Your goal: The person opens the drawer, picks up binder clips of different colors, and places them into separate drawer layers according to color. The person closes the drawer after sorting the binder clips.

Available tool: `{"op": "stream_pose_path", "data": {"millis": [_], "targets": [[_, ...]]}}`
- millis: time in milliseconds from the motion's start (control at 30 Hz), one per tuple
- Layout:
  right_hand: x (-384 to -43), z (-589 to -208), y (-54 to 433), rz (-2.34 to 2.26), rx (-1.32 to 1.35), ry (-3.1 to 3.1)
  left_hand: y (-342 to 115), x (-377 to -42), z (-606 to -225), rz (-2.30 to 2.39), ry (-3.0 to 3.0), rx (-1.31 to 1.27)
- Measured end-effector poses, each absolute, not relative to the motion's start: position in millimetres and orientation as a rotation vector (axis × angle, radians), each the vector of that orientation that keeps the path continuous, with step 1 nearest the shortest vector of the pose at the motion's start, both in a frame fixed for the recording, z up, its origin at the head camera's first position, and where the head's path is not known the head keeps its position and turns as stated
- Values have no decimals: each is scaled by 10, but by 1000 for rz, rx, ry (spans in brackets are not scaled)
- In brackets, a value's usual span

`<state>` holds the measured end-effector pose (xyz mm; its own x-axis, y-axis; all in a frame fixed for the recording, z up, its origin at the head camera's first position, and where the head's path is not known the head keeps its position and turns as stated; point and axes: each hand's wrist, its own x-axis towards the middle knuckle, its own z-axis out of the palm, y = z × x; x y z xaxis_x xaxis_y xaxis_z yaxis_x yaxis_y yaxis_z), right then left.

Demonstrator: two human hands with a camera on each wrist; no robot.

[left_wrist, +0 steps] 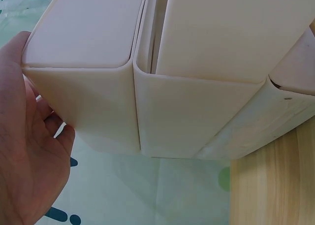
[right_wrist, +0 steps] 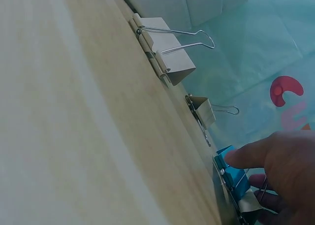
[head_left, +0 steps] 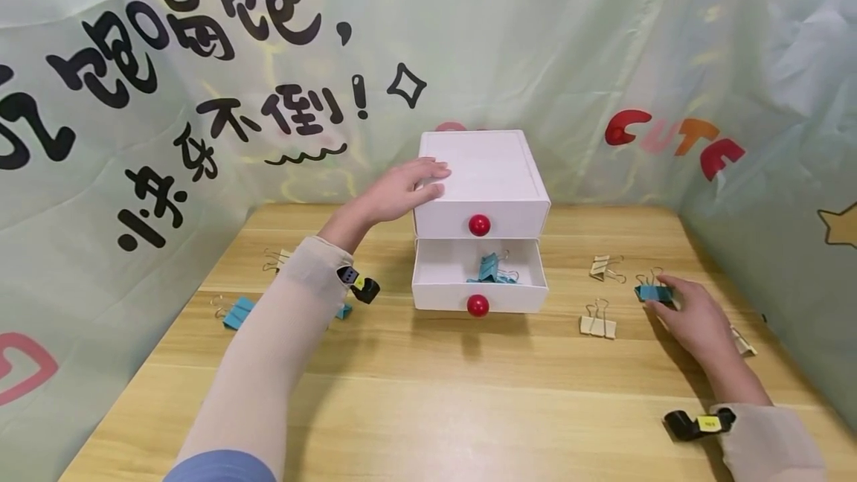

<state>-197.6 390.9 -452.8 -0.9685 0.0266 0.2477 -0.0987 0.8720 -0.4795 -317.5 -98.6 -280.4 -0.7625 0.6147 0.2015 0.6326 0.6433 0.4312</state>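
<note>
One blue metal binder clip, right side of pale wooden table, pinched in my right hand; one white two-drawer box, my left hand, outstretched, resting on its top left edge.

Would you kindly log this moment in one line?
left hand: on drawer box; right hand: at blue clip; lower drawer: open, blue clips inside
</note>
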Motion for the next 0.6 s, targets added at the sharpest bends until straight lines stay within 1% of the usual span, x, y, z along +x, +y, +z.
{"op": "stream_pose_path", "data": {"millis": [400, 500, 600], "targets": [[-2017, -4494, 3854, 686, 86, -2820, -1004, -3188, -2796, -758, -2808, -1080], [-2003, -4476, 3798, 678, 166, -2789, -1009, -3197, -2800, -765, -2802, -1084], [-1995, -4469, 3749, 660, 300, -2756, -1011, -3204, -2809, -774, -2801, -1088]]}}
